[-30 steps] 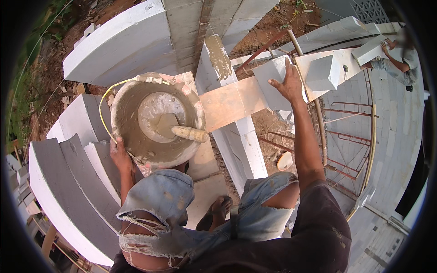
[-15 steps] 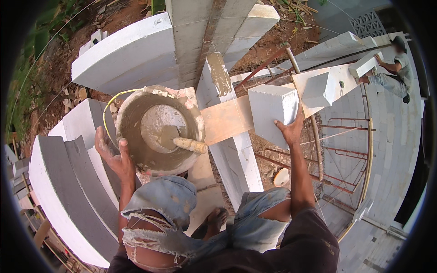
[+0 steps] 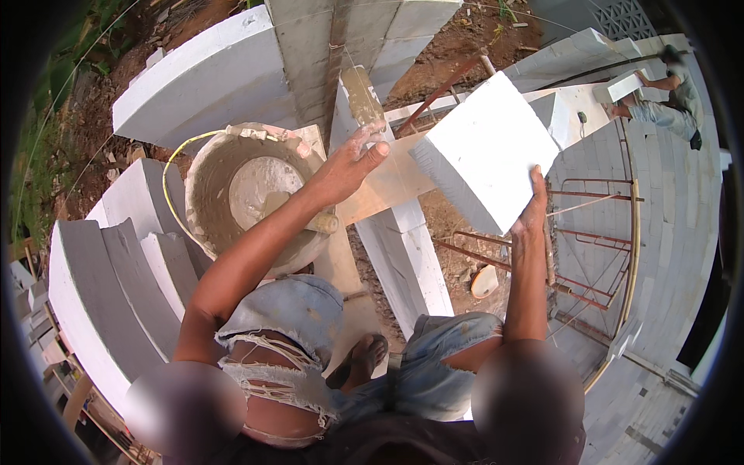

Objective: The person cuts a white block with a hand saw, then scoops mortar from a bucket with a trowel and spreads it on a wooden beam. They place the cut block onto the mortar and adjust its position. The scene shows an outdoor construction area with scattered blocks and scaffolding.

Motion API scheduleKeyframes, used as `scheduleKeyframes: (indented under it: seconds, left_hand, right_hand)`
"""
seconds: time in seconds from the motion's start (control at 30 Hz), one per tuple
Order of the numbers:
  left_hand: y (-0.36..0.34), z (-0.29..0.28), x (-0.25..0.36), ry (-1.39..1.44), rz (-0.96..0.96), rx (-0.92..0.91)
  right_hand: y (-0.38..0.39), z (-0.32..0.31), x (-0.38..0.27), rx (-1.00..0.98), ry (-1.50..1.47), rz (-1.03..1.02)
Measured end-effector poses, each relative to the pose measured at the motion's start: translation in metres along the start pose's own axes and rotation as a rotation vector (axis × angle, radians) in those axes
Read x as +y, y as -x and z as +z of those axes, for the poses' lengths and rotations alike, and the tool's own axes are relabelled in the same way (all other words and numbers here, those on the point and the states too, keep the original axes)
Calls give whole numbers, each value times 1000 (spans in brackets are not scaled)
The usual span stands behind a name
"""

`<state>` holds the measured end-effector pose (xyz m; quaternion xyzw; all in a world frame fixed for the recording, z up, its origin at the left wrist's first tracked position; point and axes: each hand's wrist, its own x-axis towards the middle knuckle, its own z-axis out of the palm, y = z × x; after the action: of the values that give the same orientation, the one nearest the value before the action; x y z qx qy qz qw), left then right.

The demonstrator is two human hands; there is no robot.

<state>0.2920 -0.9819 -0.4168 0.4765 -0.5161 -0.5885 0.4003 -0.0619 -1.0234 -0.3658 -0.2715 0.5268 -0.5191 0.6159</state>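
My right hand [image 3: 531,203] grips a white block [image 3: 484,147], which is lifted and tilted over the plywood board [image 3: 380,201]. My left hand [image 3: 358,161], palm and fingers dusted pale, is raised left of the block with fingers apart, holding nothing. Beneath my left forearm sits a bucket [image 3: 203,194] with grey mortar smeared inside and a yellow handle. A trowel's wooden handle [image 3: 322,223] shows at its right side, partly hidden by my arm. Behind my left hand, a narrow white wall top carries a patch of wet mortar [image 3: 356,93].
Curved block walls [image 3: 93,294] stand left, more [image 3: 194,70] ahead beside a concrete column [image 3: 310,46]. Red scaffold rails [image 3: 589,232] are at right over lower ground. At far right a co-worker [image 3: 666,105] handles another block [image 3: 620,84]. My knees and sandalled foot are below.
My left hand has left the bucket's left rim and reached forward right across it. My right hand has taken hold of the block and lifted and turned it.
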Motion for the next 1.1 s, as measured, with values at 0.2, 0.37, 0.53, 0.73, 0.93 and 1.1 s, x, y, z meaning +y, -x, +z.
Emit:
scheduleKeyframes:
  seconds: [0.2,0.37,0.53,0.73,0.93,1.1]
  left_hand:
    - [4,44,-33,194,-201,-174]
    - [42,23,1,242,-152,-293]
    - [65,-18,68,-790,322,-304]
    - [72,-24,66,-475,334,-462]
    - [21,-44,44,-515,275,-629]
    - [-31,-46,8,-813,209,-661]
  right_hand:
    - [34,25,18,-1,64,136]
    - [38,-12,41,4,142,214]
    - [66,-15,70,-148,119,363]
    - [144,20,88,-76,-269,814]
    - [152,17,143,-229,-602,1130]
    - [97,25,196,-229,-611,1012]
